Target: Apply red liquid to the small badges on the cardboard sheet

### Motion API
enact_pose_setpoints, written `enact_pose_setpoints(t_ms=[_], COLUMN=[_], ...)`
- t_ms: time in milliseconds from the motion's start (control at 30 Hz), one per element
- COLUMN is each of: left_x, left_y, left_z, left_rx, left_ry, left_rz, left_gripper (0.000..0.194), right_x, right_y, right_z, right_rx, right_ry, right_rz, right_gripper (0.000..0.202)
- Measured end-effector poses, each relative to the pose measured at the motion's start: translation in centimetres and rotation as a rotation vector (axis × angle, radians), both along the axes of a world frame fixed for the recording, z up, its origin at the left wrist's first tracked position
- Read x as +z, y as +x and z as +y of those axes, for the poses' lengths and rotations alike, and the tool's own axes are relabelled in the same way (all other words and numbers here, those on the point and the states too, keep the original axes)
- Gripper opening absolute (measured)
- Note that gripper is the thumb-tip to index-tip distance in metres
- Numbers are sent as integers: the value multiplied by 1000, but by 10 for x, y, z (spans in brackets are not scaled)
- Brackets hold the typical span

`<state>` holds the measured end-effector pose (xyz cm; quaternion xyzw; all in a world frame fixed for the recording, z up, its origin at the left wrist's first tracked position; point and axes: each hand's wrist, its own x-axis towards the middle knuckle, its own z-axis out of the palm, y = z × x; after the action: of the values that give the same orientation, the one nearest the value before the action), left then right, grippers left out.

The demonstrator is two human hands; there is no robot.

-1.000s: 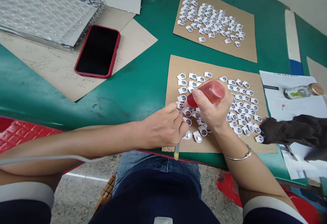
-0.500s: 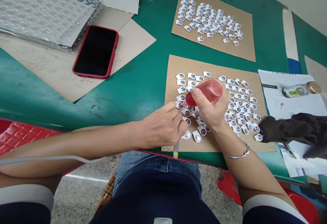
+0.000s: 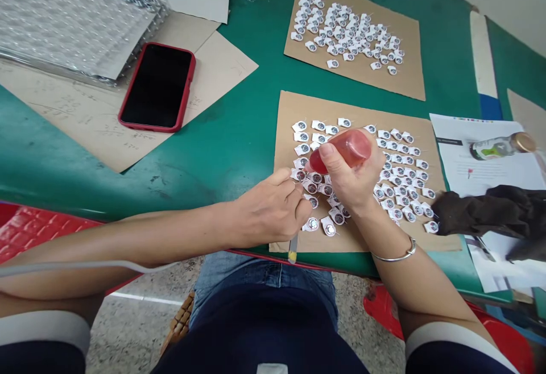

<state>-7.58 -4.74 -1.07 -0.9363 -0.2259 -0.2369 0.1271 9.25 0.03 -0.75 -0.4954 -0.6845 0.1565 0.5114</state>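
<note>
My right hand [image 3: 360,183] is wrapped round a soft squeeze bottle [image 3: 347,151] of red liquid, tilted with its nozzle pointing down to the left. Its tip is over a small white piece with a round dark centre [image 3: 300,175]. Beside that piece my left hand [image 3: 273,206] is closed, fingertips close to the nozzle; what it pinches is hidden. A grey stick with a yellow end [image 3: 292,253] sticks out below the left hand; I cannot tell whether it is held. Many similar white pieces lie in rough rows on the cardboard sheet [image 3: 362,112].
Behind lies another cardboard sheet [image 3: 409,61] with more white pieces. At left are a red-cased phone [image 3: 157,87], brown paper [image 3: 239,61] and stacked clear blister trays [image 3: 72,21]. Dark cloth [image 3: 482,212], papers [image 3: 452,163] and a small glass jar [image 3: 497,149] occupy the right.
Both hands and the bottle stay almost in place over the same piece. The whole view has shifted very slightly.
</note>
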Motion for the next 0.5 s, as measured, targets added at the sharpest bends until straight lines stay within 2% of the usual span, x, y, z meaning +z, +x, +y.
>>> enact_pose_setpoints(t_ms=[500], left_x=[1], left_y=[-3], left_z=[5], left_rx=[3], left_ry=[-25], left_rz=[-12], left_gripper=[23], right_x=[2], right_y=[4], right_z=[-1], right_rx=[1], right_ry=[82], right_rz=[-97], right_gripper=[24])
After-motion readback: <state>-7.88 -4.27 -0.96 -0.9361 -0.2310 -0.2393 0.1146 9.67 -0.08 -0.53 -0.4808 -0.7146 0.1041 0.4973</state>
